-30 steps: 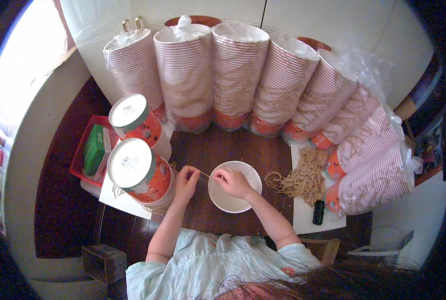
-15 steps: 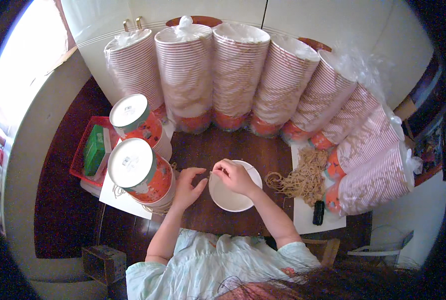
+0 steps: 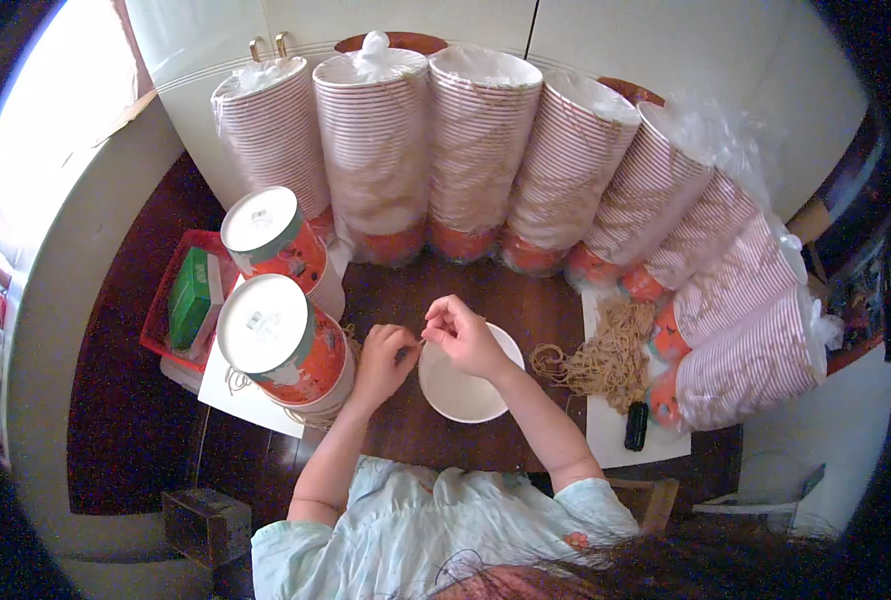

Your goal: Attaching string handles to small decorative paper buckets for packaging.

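A white paper bucket [image 3: 466,395] stands mouth up on the dark table in front of me. Over its far left rim, my right hand [image 3: 463,338] is closed with thumb and fingertips pinched together. My left hand [image 3: 384,362] is just left of the bucket, its fingers curled in toward the thumb. Between the fingertips of both hands runs a thin tan bit of cord, mostly hidden by the fingers. Right of the bucket lies a loose heap of tan cords [image 3: 614,345], some trailing toward it.
Tall plastic-wrapped stacks of paper buckets [image 3: 481,150] curve around the back and right. Upside-down orange printed buckets [image 3: 316,360] stand in stacks at left, beside a red basket [image 3: 161,335] holding a green box [image 3: 196,300]. A small black object [image 3: 637,427] lies on white paper at right.
My left hand's fingers have gone from spread to curled, and the hand has moved slightly right. My right hand has risen a little, away from the bucket.
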A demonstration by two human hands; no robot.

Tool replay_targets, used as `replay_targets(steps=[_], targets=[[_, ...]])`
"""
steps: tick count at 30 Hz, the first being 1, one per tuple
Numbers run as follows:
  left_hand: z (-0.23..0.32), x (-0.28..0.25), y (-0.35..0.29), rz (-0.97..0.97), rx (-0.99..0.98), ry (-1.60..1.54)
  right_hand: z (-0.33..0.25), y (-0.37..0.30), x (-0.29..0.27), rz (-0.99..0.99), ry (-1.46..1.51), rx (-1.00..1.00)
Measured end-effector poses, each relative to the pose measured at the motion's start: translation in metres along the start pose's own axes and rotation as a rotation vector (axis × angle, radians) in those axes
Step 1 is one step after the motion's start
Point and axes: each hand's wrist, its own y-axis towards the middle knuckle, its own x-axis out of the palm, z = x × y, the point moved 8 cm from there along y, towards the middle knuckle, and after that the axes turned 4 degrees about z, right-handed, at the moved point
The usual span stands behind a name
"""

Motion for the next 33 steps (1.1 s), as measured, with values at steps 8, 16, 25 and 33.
replay_targets(steps=[8,16,25,33], targets=[[-0.067,0.042,-0.040,-0.134,-0.353,-0.423,-0.016,-0.006,-0.009,-0.003,0.282,0.068],[-0.074,0.053,-0.049,-0.161,-0.569,-0.607,-0.022,-0.008,-0.008,-0.064,0.317,0.052],[-0.057,0.038,-0.039,-0.077,-0.338,-0.379,-0.024,-0.005,-0.007,-0.081,0.250,0.021],[-0.038,0.030,-0.035,-0.086,-0.392,-0.264,-0.020,-0.005,-0.009,-0.070,0.279,0.043]])
